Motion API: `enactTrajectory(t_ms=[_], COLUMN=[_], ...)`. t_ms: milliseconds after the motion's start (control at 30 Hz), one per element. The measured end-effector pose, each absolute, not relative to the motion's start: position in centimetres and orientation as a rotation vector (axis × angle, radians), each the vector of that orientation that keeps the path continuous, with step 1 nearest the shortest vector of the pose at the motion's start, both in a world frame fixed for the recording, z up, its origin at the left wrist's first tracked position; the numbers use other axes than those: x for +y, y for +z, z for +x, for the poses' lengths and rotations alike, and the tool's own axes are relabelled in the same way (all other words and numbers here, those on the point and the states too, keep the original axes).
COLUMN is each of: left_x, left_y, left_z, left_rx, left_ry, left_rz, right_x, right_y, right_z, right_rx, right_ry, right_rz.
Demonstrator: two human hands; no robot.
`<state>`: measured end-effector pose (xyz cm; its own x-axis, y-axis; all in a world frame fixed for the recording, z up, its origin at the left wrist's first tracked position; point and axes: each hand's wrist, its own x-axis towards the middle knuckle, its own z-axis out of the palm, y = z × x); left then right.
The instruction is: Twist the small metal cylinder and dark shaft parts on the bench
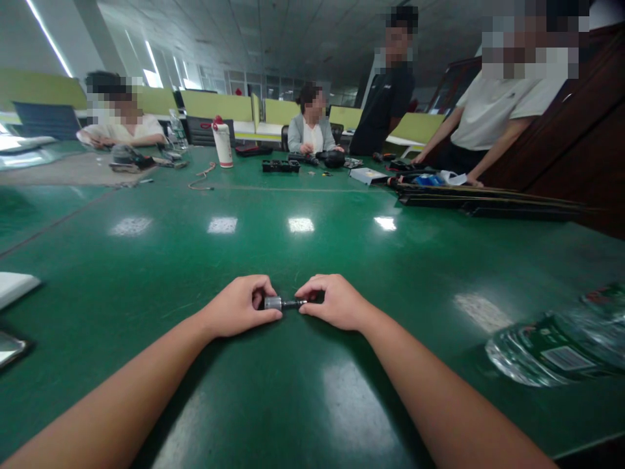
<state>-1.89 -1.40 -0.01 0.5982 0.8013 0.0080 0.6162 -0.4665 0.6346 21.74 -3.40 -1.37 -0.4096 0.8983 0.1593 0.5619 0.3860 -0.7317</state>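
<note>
1. The small metal part (273, 303), a grey cylinder with a thin dark shaft, sits between the two hands, its wide end toward the left hand and its shaft pointing to the right hand.
2. The left hand (238, 307) has thumb and forefinger clamped about the cylinder, thumb along the near side.
3. The right hand (336, 303) pinches the tip of the shaft between thumb and forefinger. The fingertips of the two hands are near each other but apart.
4. Under both hands spreads the green table (273, 247); whether the part touches it, I cannot tell.
5. Well to the right of the right hand, a clear bottle (556, 352) with a green label lies on its side.
6. Well to the left of the left hand are a white object (17, 286) and, nearer the wearer, a flat device (10, 348), both cut by the picture's edge.
7. Far beyond the left hand stand a white cup (223, 146) and, beside it, a loose cord (208, 170).
8. Far beyond the right hand, to its right, lie long black strips (488, 202); a standing person in a white shirt (508, 117) leans over them.
</note>
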Motion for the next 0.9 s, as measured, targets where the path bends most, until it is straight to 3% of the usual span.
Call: enactTrajectory(t_ms=[333, 900], left_x=[-1.3, -1.1], left_y=[0.0, -0.7], left_z=[-2.0, -2.0], left_rx=[1.105, 1.073], left_ry=[0.416, 0.51], left_rz=[2.238, 2.24], right_x=[-3.3, -3.1], right_y=[-2.4, -3.0], right_z=[20.6, 19.9], right_rx=[-1.909, -2.09], right_ry=[1.018, 0.738], right_rz=[-1.137, -1.171])
